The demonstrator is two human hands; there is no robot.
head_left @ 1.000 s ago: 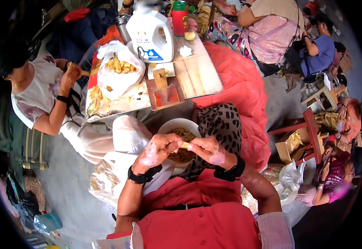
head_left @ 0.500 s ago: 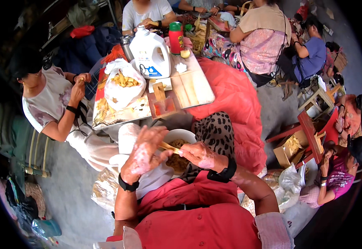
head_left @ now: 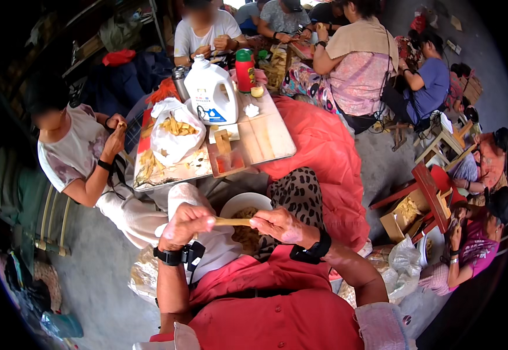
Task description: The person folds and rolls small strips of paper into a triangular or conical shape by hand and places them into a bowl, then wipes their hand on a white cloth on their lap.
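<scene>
Over the white bowl (head_left: 228, 204) between the knees, a pale yellow strip (head_left: 232, 221) is stretched level from left to right; left hand (head_left: 187, 226) pinches its left end, right hand (head_left: 278, 226) pinches its right end, fingers curled, hands apart with the strip bridging the gap; bowl holds yellowish-brown pieces, partly hidden by strip and right hand; leopard-print cloth (head_left: 296, 195) just right of bowl; on the far side, surface (head_left: 274, 137) carries a white plastic bag (head_left: 168, 150) of yellow strips at left, white jug (head_left: 210, 96) in the middle, red bottle (head_left: 244, 74) with green lid behind it to the right, crumpled tissue (head_left: 252, 111) right of jug, wooden block (head_left: 223, 142) standing at a small tray (head_left: 237, 165) near the near edge; far left, seated person (head_left: 73, 146) in a pale top, hands raised together, held item too small to tell.
</scene>
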